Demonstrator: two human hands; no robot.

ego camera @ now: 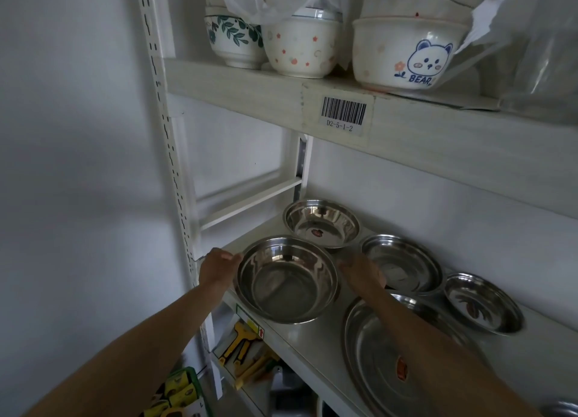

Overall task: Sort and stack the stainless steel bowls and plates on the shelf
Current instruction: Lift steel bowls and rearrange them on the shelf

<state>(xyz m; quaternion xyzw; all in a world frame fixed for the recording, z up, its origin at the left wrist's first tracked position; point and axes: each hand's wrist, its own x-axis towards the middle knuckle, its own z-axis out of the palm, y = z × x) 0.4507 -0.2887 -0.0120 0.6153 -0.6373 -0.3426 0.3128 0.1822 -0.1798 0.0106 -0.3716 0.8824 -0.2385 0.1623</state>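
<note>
A large steel bowl (286, 280) sits at the front left of the white shelf (300, 338). My left hand (219, 266) grips its left rim, and my right hand (362, 272) holds its right rim. Behind it stands a smaller steel bowl (322, 222) with a red sticker inside. To the right lie a steel plate (403, 261), a small steel dish (481, 302) and, under my right forearm, a big flat steel plate (375, 363).
The shelf above (250, 88) carries stacked ceramic bowls (403, 53) and plastic bags, leaving limited headroom. A slotted white upright (175, 166) stands left of the shelf. Below, a lower shelf holds yellow packaged items (240, 344). A wall lies to the left.
</note>
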